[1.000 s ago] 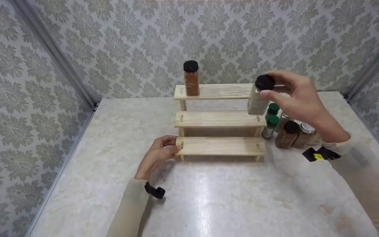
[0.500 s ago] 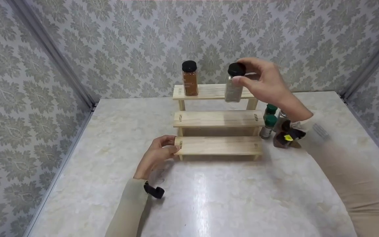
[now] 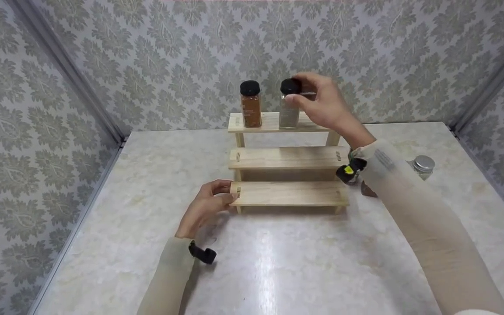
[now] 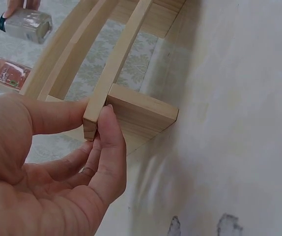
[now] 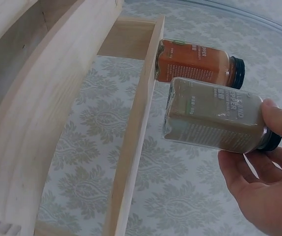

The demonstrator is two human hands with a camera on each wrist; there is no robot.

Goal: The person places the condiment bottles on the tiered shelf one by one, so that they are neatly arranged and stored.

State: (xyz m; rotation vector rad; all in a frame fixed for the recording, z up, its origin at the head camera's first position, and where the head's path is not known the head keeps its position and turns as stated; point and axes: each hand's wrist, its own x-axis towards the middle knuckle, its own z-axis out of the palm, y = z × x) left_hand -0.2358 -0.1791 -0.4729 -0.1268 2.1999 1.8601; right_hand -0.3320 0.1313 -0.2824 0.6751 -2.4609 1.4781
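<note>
My right hand (image 3: 322, 103) grips a clear spice jar of grey-beige powder (image 3: 289, 117) by its black cap and upper part, upright at the top shelf. In the right wrist view this pepper jar (image 5: 214, 115) has its base close to the shelf edge; contact is hard to tell. Left of it, a jar of orange-red powder (image 3: 251, 111) with a black cap stands on the same shelf. My left hand (image 3: 208, 203) pinches the left end of the lowest step of the wooden three-tier rack (image 3: 289, 192), thumb and fingers around the board in the left wrist view.
A silver-lidded jar (image 3: 424, 162) stands on the table right of the rack. A brown jar (image 3: 368, 190) shows partly beneath my right forearm, which hides other jars there. Patterned walls (image 3: 169, 65) close off the back and sides of the marbled table (image 3: 116, 218).
My right hand has carried the grey-beige pepper jar leftward and up, from the rack's right side to the top shelf beside the orange-red jar. The left hand keeps its grip.
</note>
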